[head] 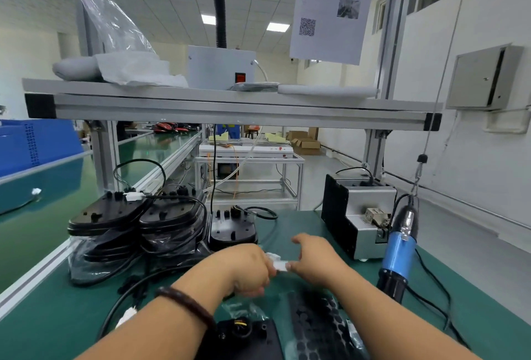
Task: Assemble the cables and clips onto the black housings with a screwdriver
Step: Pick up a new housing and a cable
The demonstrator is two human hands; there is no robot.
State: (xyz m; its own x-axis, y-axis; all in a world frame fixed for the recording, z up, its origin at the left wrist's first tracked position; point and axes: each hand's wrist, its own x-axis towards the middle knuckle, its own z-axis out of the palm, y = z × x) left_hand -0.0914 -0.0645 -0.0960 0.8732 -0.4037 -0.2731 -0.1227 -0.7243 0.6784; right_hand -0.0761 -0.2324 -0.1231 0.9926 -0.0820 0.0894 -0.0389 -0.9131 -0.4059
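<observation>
My left hand (249, 269) and my right hand (314, 259) meet over the green mat, each pinching an end of a small white connector (279, 264). A black housing (247, 336) with a cable end inside lies below my left forearm at the near edge. Another black housing (232, 229) with a black cable stands just beyond my hands. Two stacks of black housings (138, 216) in plastic bags stand at the left. The blue electric screwdriver (399, 250) hangs from a wire at the right, untouched.
A sheet of black round pads (316, 328) lies under my right forearm. A grey screw feeder box (362, 216) sits at the back right. Loose black cables with a white plug (126, 316) trail at the left. A shelf (230, 106) spans overhead.
</observation>
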